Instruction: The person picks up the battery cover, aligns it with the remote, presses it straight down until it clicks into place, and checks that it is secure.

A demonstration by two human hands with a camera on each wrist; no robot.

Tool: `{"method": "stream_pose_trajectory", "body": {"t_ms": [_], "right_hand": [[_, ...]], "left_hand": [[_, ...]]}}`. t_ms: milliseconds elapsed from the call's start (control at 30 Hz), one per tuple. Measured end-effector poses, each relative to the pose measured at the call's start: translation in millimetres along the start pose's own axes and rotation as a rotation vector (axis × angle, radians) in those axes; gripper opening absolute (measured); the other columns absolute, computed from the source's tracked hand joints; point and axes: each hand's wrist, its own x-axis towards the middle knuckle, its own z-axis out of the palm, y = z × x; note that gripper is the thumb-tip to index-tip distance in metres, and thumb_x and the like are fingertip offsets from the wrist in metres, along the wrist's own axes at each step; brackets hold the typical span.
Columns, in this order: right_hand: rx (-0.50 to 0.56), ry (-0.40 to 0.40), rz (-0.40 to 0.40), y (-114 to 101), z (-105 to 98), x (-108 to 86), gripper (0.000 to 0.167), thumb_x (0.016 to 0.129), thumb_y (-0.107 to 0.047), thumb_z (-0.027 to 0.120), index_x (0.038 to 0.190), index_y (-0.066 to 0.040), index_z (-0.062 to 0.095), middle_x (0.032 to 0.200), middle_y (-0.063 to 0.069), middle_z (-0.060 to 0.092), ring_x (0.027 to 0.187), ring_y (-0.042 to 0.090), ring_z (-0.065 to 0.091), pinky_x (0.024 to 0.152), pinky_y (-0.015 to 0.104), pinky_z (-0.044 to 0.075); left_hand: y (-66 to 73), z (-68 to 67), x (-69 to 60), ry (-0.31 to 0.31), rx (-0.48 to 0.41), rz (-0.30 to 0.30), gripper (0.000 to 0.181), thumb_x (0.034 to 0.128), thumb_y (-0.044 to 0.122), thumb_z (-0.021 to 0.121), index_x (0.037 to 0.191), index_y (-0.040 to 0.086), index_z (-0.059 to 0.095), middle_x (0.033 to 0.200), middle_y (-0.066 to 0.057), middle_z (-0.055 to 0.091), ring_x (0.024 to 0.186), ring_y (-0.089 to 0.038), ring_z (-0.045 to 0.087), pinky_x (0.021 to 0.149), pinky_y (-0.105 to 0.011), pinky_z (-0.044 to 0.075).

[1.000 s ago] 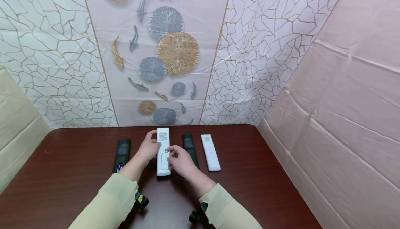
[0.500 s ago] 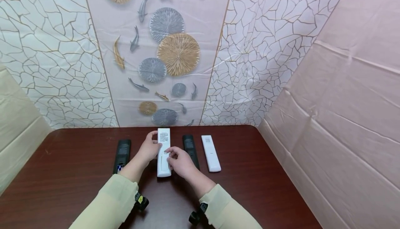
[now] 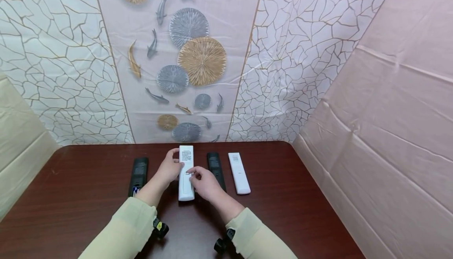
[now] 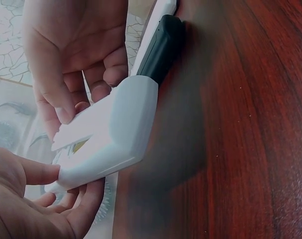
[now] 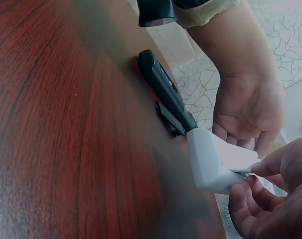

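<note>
1. Left hand [image 3: 170, 168] grips the white remote [image 3: 186, 157] by one side, back upward, seemingly steadying it between both hands.
2. Right hand [image 3: 205, 182] pinches the partly raised cover [image 4: 87, 120], probably for fine control.
3. Black remote [image 3: 139, 173] lies left of the left hand, perhaps leaving working room.

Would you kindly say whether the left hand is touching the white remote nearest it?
Touching: the left wrist view shows the left hand with thumb against the white remote.
</note>
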Motion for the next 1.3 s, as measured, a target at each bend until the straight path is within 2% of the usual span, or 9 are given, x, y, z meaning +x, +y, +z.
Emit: {"method": "stream_pose_trajectory", "body": {"t_ms": [333, 733, 833, 1033, 1133, 1300], "right_hand": [[-0.021, 0.042, -0.035, 3, 0, 4.8, 0.014, 0.095, -0.011, 0.065, 0.108, -0.012, 0.069, 0.082, -0.002, 0.055, 0.069, 0.012, 0.05, 0.058, 0.025, 0.044], [-0.035, 0.054, -0.027, 5, 1, 6.7, 0.011, 0.094, -0.012, 0.067, 0.105, -0.013, 0.068, 0.091, 0.002, 0.054, 0.078, 0.014, 0.051, 0.064, 0.027, 0.044], [0.019, 0.063, -0.006, 6, 1, 8.6, 0.022, 0.093, -0.011, 0.067, 0.115, -0.01, 0.065, 0.094, 0.005, 0.055, 0.078, 0.015, 0.052, 0.062, 0.028, 0.048], [0.212, 0.056, 0.082, 8, 2, 12.3, 0.052, 0.095, -0.014, 0.065, 0.143, -0.008, 0.046, 0.104, 0.008, 0.057, 0.08, 0.018, 0.059, 0.064, 0.037, 0.056], [0.257, 0.042, 0.097, 9, 2, 13.6, 0.053, 0.096, -0.016, 0.064, 0.145, -0.01, 0.046, 0.104, 0.008, 0.059, 0.08, 0.018, 0.06, 0.067, 0.041, 0.056], [0.276, 0.029, 0.095, 9, 1, 15.6, 0.046, 0.096, -0.019, 0.062, 0.141, -0.015, 0.05, 0.103, 0.007, 0.061, 0.08, 0.018, 0.061, 0.07, 0.045, 0.056]], "left_hand": [[-0.4, 0.3, 1.4, -0.002, -0.003, 0.006, 0.059, 0.1027, 0.005, 0.047, 0.155, 0.013, 0.021, 0.134, -0.028, 0.05, 0.099, -0.031, 0.065, 0.066, -0.038, 0.057], [0.2, -1.7, 1.4, -0.005, -0.024, -0.006, 0.059, 0.1028, 0.005, 0.047, 0.155, 0.012, 0.02, 0.135, -0.028, 0.05, 0.1, -0.033, 0.065, 0.067, -0.04, 0.057], [0.4, -2.0, 1.0, -0.008, -0.026, -0.006, 0.059, 0.1031, 0.006, 0.047, 0.155, 0.012, 0.02, 0.135, -0.028, 0.05, 0.101, -0.033, 0.065, 0.067, -0.039, 0.057], [1.1, -3.0, 0.7, -0.017, -0.023, -0.011, 0.059, 0.104, 0.008, 0.047, 0.155, 0.015, 0.019, 0.136, -0.025, 0.049, 0.103, -0.033, 0.064, 0.068, -0.038, 0.057], [1.3, -3.5, -0.1, -0.019, -0.02, -0.012, 0.058, 0.1043, 0.008, 0.047, 0.155, 0.015, 0.019, 0.137, -0.026, 0.049, 0.105, -0.033, 0.064, 0.068, -0.038, 0.057], [2.7, -4.5, -1.9, -0.028, -0.037, -0.017, 0.059, 0.1046, 0.009, 0.046, 0.156, 0.015, 0.018, 0.139, -0.026, 0.047, 0.107, -0.035, 0.063, 0.07, -0.04, 0.057]]}}
